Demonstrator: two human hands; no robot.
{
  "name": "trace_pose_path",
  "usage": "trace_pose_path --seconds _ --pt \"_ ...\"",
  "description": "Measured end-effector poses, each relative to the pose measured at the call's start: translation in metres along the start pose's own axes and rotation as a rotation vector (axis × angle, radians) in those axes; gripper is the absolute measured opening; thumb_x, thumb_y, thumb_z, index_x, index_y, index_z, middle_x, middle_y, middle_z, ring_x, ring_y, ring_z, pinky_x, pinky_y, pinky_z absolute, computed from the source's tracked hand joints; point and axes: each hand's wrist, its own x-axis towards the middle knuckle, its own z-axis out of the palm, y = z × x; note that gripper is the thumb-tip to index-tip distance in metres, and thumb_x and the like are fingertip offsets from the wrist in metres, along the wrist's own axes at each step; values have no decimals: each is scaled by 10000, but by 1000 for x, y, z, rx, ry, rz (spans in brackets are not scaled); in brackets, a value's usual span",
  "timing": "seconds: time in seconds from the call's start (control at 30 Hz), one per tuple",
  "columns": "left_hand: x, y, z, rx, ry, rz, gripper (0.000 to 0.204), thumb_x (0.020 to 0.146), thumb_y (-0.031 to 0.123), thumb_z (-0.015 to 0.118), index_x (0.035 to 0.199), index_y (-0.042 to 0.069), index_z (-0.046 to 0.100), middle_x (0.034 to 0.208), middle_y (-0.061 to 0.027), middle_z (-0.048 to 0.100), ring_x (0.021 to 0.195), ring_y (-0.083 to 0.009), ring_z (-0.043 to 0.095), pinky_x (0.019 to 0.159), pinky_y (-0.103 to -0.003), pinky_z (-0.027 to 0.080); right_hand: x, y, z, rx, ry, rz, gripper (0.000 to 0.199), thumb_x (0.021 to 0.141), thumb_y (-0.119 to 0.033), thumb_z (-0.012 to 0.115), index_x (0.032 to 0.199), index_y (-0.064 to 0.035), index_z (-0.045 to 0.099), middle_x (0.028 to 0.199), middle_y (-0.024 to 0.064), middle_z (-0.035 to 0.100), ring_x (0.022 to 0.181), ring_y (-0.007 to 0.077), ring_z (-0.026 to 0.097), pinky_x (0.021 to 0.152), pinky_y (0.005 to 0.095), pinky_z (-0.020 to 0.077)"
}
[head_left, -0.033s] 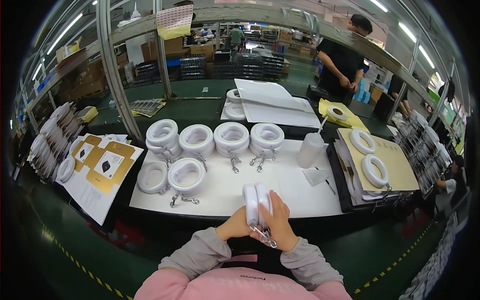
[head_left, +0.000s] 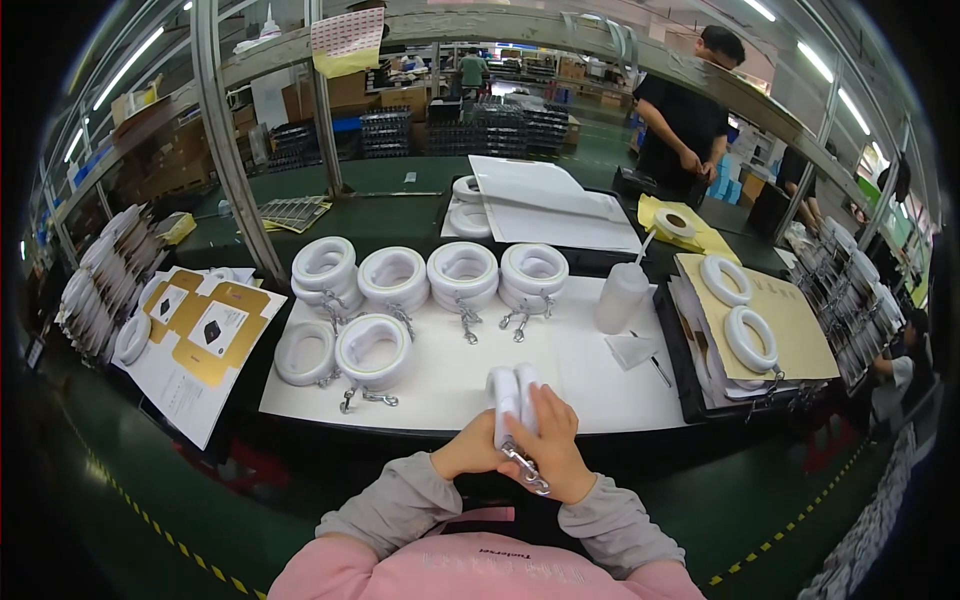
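Two thick white rings (head_left: 503,400), standing on edge side by side, are held between my hands at the front edge of the white work sheet (head_left: 470,390). My left hand (head_left: 468,447) closes round their left side, its fingers mostly hidden behind them. My right hand (head_left: 553,440) presses against the right ring with its thumb and fingers. Metal snap hooks on short chains (head_left: 527,472) hang from the rings below my right thumb. Left of my hands sits a stack of white rings (head_left: 374,375) with its own hooks, beside another white ring (head_left: 303,352).
Several ring stacks (head_left: 463,292) line the sheet's far side. A squeeze bottle (head_left: 622,298), a small white packet (head_left: 630,351) and a pen (head_left: 661,372) lie to the right. A black tray (head_left: 690,400) holds papers and rings. Metal posts (head_left: 235,150) rise behind; a co-worker (head_left: 690,120) stands across.
The two rings have tilted slightly and their hooks have swung a little. My right fingers lie more bent over the right ring.
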Motion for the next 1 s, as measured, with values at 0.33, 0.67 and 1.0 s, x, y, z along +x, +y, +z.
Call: trace_pose_path --seconds 0.33,0.67,1.0 --pt "-64 -38 -5 -513 -371 -319 454 812 207 670 1225 92 522 1214 -97 549 1130 -241 524 945 -379 439 7 -33 -5 247 -340 -176 490 837 -313 619 1262 -100 502 1341 60 484 1209 233 474 1002 521 264" --pt "-84 -48 9 -1048 40 -586 337 931 351 480 1163 109 518 1155 -72 568 1062 -183 561 863 -333 482 -9 -33 46 273 -423 -178 487 802 -234 621 1268 -161 503 1306 78 487 1141 259 492 978 494 318" --pt "-73 -27 -19 -492 -205 -910 460 947 410 466 1114 -2 585 918 -115 664 725 -190 664 653 -297 551 -62 -2 19 1179 117 598 633 970 -510 309 1166 35 565 1171 168 581 1079 271 556 961 378 413"
